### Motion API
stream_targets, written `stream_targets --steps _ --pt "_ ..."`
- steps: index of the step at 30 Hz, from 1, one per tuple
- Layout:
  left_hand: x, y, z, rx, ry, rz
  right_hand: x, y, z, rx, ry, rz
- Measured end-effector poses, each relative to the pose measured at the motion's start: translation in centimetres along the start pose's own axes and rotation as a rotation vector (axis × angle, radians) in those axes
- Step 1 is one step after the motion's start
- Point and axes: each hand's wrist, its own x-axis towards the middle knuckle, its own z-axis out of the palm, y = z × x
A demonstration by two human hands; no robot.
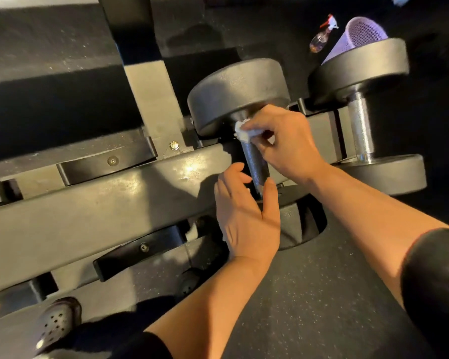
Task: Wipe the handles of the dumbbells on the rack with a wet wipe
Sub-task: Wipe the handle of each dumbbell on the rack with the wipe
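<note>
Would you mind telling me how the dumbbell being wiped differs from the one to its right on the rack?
The near dumbbell has both hands at its handle, the right hand pressing a wet wipe there; the far dumbbell is untouched. The near handle lies shadowed and partly covered; the far handle gleams, fully exposed. Both have round black heads and knurled metal handles.

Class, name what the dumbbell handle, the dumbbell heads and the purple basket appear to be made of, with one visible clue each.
Dumbbell handle: probably metal, shiny with a knurled texture catching light. Dumbbell heads: likely rubber or urethane coating, matte black with soft sheen. Purple basket: apparently plastic, moulded mesh of small holes.
</note>
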Motion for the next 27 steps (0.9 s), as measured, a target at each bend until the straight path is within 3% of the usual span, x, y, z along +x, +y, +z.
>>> stream_targets --steps 4,11,16,18,23,27 --pt "-0.8 -0.6 1.4 0.117 0.049 0.023 -0.9 0.1 -0.6 -0.004 -0.173 -0.048" --pt "-0.6 -0.4 1.5 0.174 0.113 0.020 -4.2 1.1 -2.2 0.223 -0.416 0.142" --pt "-0.7 -0.6 1.5 0.146 0.096 0.014 -4.2 0.9 -2.3 0.266 -0.477 0.236" --pt "-0.7 -0.7 1.4 0.147 0.099 0.032 -3.9 0.7 -2.5 0.306 -0.411 0.300" --pt "-0.8 -0.7 1.4 0.217 0.046 0.044 -0.7 0.7 -2.5 0.146 -0.021 0.343" --pt "-0.7 -0.4 1.3 0.187 0.005 -0.008 0.3 1.5 -1.7 0.123 -0.058 0.316"
